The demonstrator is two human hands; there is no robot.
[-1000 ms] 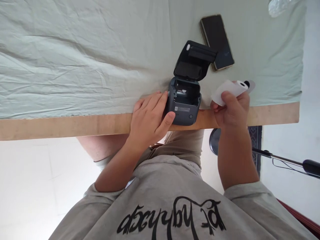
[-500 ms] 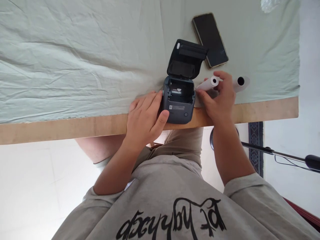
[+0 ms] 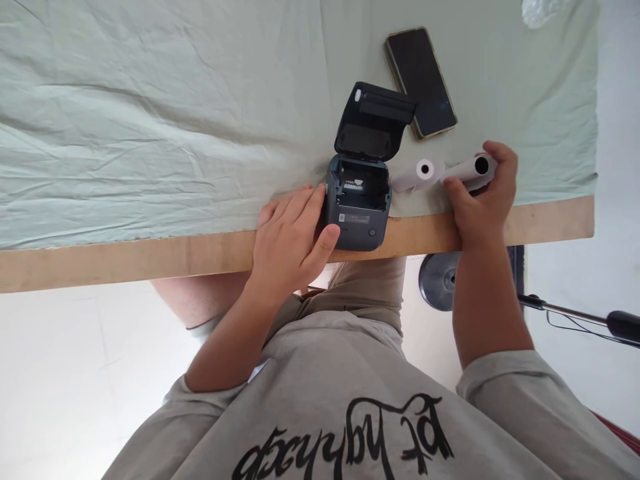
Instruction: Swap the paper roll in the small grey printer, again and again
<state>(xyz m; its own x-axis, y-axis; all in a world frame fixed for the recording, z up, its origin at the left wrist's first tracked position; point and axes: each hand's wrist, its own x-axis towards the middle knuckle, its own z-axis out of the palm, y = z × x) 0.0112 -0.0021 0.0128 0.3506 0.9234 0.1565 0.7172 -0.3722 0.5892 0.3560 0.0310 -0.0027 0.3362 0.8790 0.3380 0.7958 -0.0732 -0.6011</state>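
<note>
A dark printer [image 3: 361,230] stands at the table's front edge with its lid [image 3: 375,120] raised and its inner compartment exposed. My left hand [image 3: 295,233] lies flat against the printer's left side, fingers extended, thumb at its front corner. To the right of the printer a white paper roll [image 3: 416,175] stands on the cloth, untouched. My right hand [image 3: 483,193] has its thumb and fingers around a second white roll [image 3: 463,173], whose dark core faces up.
A phone [image 3: 421,83] lies behind the printer on the green cloth [image 3: 200,120]. Clear plastic [image 3: 540,10] is at the top right. The wooden table edge [image 3: 125,261] runs in front. A stand with a round base [image 3: 437,283] and pole is below, at right.
My right hand has let go of the nearer roll and moved right to the second roll, which it now grips. My left hand and the printer have stayed in place.
</note>
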